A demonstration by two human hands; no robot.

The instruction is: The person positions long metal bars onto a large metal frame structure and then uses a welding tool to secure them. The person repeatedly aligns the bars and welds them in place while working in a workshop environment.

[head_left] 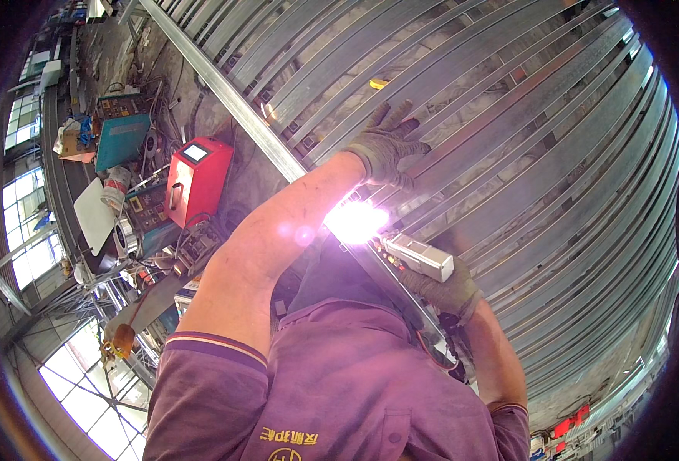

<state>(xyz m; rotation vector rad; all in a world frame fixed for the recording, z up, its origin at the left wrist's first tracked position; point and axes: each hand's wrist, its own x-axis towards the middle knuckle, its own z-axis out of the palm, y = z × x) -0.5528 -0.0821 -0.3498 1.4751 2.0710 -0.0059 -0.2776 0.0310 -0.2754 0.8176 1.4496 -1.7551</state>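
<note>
My right hand (448, 293), in a grey-green work glove, is wrapped round a handheld welding torch (420, 256) with a boxy silver body. A blinding white-pink welding flare (357, 221) burns at the torch's tip and hides the joint beneath it. The flare lies along a long steel rail (240, 107) where the ends of many parallel steel bars (501, 154) meet it. Just beyond the glare, my left hand (389, 150), gloved too, lies over the bars with its fingers spread. It holds nothing.
Off to the left stand a red machine (199, 183) with a small screen and a teal machine (120, 138), with cables around them. A small yellow object (379, 83) shows between the bars. Farther left are tall windows (32, 223). Red items (570, 422) sit at the lower right.
</note>
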